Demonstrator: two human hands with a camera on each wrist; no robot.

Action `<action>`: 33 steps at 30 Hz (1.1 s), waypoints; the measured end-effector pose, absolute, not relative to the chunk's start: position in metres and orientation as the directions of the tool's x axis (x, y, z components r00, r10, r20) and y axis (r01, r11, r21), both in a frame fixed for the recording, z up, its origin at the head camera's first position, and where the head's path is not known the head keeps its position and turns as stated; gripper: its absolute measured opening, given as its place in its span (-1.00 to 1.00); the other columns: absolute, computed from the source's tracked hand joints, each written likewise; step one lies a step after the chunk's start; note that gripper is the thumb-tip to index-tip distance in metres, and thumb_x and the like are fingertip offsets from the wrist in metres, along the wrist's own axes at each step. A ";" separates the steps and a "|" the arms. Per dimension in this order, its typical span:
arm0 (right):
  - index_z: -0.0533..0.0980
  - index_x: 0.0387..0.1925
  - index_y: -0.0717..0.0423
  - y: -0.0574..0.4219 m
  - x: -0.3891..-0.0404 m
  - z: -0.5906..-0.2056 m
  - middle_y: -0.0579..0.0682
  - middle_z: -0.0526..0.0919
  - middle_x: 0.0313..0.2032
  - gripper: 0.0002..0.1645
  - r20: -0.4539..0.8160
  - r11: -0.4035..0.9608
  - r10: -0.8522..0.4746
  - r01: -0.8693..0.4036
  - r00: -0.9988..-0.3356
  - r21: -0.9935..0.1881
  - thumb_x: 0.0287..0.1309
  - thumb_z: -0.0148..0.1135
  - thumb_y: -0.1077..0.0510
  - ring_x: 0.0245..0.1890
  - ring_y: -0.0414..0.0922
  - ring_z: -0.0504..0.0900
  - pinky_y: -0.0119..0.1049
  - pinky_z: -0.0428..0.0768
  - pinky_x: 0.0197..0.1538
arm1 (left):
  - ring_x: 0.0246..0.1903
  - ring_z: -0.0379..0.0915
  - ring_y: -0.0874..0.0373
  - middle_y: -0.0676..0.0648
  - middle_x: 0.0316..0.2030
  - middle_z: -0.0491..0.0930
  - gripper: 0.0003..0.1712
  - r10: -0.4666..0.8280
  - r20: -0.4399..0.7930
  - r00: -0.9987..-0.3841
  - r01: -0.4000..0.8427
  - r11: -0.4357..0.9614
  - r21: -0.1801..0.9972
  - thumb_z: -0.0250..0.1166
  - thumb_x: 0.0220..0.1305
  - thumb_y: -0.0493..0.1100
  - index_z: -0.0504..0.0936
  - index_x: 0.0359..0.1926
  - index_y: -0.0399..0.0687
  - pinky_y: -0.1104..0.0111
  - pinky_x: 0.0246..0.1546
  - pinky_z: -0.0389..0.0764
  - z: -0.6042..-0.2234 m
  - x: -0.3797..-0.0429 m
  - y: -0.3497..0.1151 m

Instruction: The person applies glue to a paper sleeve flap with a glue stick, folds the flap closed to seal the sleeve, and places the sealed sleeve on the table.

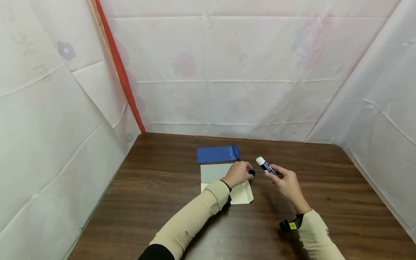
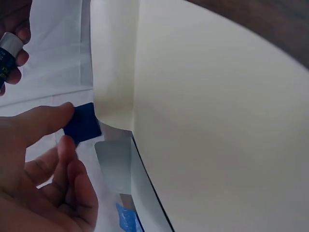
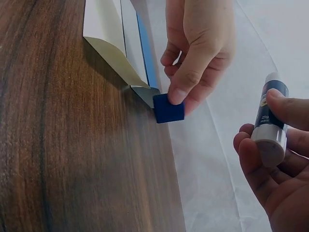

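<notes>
My left hand (image 1: 237, 174) pinches a dark blue glue stick cap (image 3: 169, 110) between thumb and fingers, above the right part of a cream envelope (image 1: 242, 194). To its right, my right hand (image 1: 287, 183) grips a glue stick (image 1: 266, 167) with a dark blue label and a white end tilted up and left. Cap and stick are apart. A grey-green envelope (image 1: 212, 173) lies just behind the cream one, partly under the left hand. Farther back is a blue envelope (image 1: 214, 154), whose flap at the right shows whitish smears. The left forearm hides part of the cream envelope.
Everything lies on a dark wooden table (image 1: 146, 187). Pale printed sheeting (image 1: 260, 72) hangs behind it and along both sides, with a red strip (image 1: 120, 68) at the back left corner. A strap with a black device (image 1: 289, 224) sits on the right wrist.
</notes>
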State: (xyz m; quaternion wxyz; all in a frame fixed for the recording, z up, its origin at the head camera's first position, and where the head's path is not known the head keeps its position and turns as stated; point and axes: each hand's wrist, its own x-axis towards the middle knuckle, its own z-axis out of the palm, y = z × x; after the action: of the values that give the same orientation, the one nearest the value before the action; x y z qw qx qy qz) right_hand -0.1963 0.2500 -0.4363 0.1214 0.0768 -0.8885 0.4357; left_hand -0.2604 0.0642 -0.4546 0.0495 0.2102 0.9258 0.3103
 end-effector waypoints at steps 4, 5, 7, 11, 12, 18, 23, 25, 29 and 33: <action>0.59 0.01 0.34 0.251 -0.197 -0.435 0.23 0.71 -0.33 -0.60 0.301 0.603 -0.011 -0.246 -0.954 -0.759 0.18 0.34 0.18 -0.51 -0.08 0.68 -0.39 0.62 -0.44 | -0.30 0.60 0.20 0.02 -0.29 0.72 -0.77 0.421 0.040 -0.906 0.378 0.764 0.522 0.44 0.16 -0.09 0.72 -0.18 -0.06 0.42 -0.09 0.57 -0.453 -0.258 0.070; 0.59 0.00 0.34 0.252 -0.197 -0.434 0.23 0.71 -0.33 -0.60 0.303 0.601 -0.005 -0.245 -0.953 -0.761 0.18 0.34 0.18 -0.51 -0.07 0.68 -0.38 0.63 -0.44 | -0.29 0.61 0.19 0.02 -0.30 0.72 -0.77 0.424 0.049 -0.904 0.389 0.769 0.507 0.44 0.15 -0.09 0.72 -0.19 -0.06 0.38 0.03 0.55 -0.453 -0.257 0.071; 0.59 0.00 0.34 0.252 -0.198 -0.434 0.24 0.71 -0.32 -0.60 0.302 0.594 -0.002 -0.244 -0.953 -0.766 0.18 0.34 0.19 -0.51 -0.07 0.68 -0.36 0.64 -0.43 | -0.28 0.62 0.19 0.04 -0.34 0.72 -0.75 0.427 0.065 -0.902 0.405 0.785 0.469 0.46 0.12 -0.06 0.73 -0.19 -0.05 0.32 0.24 0.45 -0.455 -0.256 0.074; 0.58 0.01 0.36 0.252 -0.198 -0.434 0.27 0.71 -0.30 -0.60 0.292 0.586 -0.004 -0.239 -0.956 -0.774 0.19 0.33 0.19 -0.50 -0.13 0.67 -0.34 0.66 -0.42 | -0.28 0.63 0.19 0.06 -0.36 0.73 -0.73 0.428 0.086 -0.900 0.423 0.804 0.419 0.49 0.08 -0.02 0.74 -0.23 -0.04 0.24 0.39 0.29 -0.457 -0.254 0.079; 0.58 0.01 0.37 0.252 -0.198 -0.434 0.28 0.71 -0.30 -0.59 0.291 0.584 -0.005 -0.239 -0.957 -0.775 0.19 0.33 0.19 -0.51 -0.18 0.67 -0.34 0.66 -0.42 | -0.29 0.63 0.20 0.07 -0.37 0.73 -0.73 0.427 0.086 -0.900 0.423 0.810 0.407 0.50 0.06 -0.02 0.75 -0.25 -0.03 0.25 0.39 0.29 -0.458 -0.253 0.080; 0.57 0.02 0.36 0.250 -0.197 -0.434 0.28 0.71 -0.29 -0.59 0.283 0.569 -0.020 -0.244 -0.959 -0.786 0.20 0.32 0.19 -0.53 -0.41 0.59 -0.28 0.67 -0.40 | -0.35 0.60 0.21 0.06 -0.37 0.72 -0.77 0.416 0.086 -0.905 0.416 0.828 0.375 0.53 0.01 -0.05 0.73 -0.31 -0.01 0.37 0.01 0.56 -0.459 -0.253 0.082; 0.57 0.02 0.36 0.249 -0.198 -0.434 0.27 0.71 -0.30 -0.60 0.283 0.566 -0.029 -0.249 -0.959 -0.786 0.21 0.31 0.19 -0.54 -0.41 0.58 -0.31 0.66 -0.41 | -0.34 0.57 0.22 0.05 -0.32 0.72 -0.75 0.407 0.069 -0.911 0.399 0.823 0.404 0.52 0.03 -0.05 0.73 -0.26 -0.01 0.46 -0.35 0.50 -0.460 -0.254 0.080; 0.57 0.02 0.37 0.249 -0.198 -0.434 0.27 0.71 -0.31 -0.60 0.278 0.569 -0.029 -0.244 -0.960 -0.785 0.21 0.31 0.19 -0.54 -0.38 0.59 -0.34 0.65 -0.42 | -0.33 0.57 0.21 0.04 -0.31 0.72 -0.74 0.408 0.072 -0.910 0.398 0.816 0.419 0.51 0.04 -0.05 0.73 -0.24 -0.01 0.47 -0.33 0.50 -0.460 -0.253 0.078; 0.57 0.03 0.37 0.249 -0.199 -0.435 0.28 0.71 -0.30 -0.58 0.260 0.571 -0.022 -0.226 -0.965 -0.789 0.21 0.31 0.17 -0.52 -0.28 0.63 -0.40 0.61 -0.43 | -0.29 0.58 0.19 0.03 -0.32 0.72 -0.74 0.411 0.107 -0.905 0.414 0.798 0.437 0.48 0.09 -0.03 0.74 -0.23 -0.03 0.40 -0.15 0.55 -0.459 -0.252 0.075; 0.57 0.04 0.35 0.249 -0.199 -0.436 0.27 0.71 -0.29 -0.57 0.251 0.570 -0.016 -0.215 -0.968 -0.793 0.21 0.32 0.16 -0.51 -0.21 0.65 -0.41 0.62 -0.42 | -0.21 0.56 0.14 0.03 -0.29 0.71 -0.75 0.397 0.126 -0.909 0.409 0.792 0.453 0.44 0.15 0.00 0.75 -0.21 -0.02 0.31 0.07 0.52 -0.458 -0.252 0.075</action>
State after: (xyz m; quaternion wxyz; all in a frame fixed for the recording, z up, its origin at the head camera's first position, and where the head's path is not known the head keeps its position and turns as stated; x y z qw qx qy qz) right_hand -0.1994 0.2492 -0.4359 0.1084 0.0655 -0.8794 0.4589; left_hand -0.2516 0.0748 -0.4581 -0.0123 0.2127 0.9465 0.2422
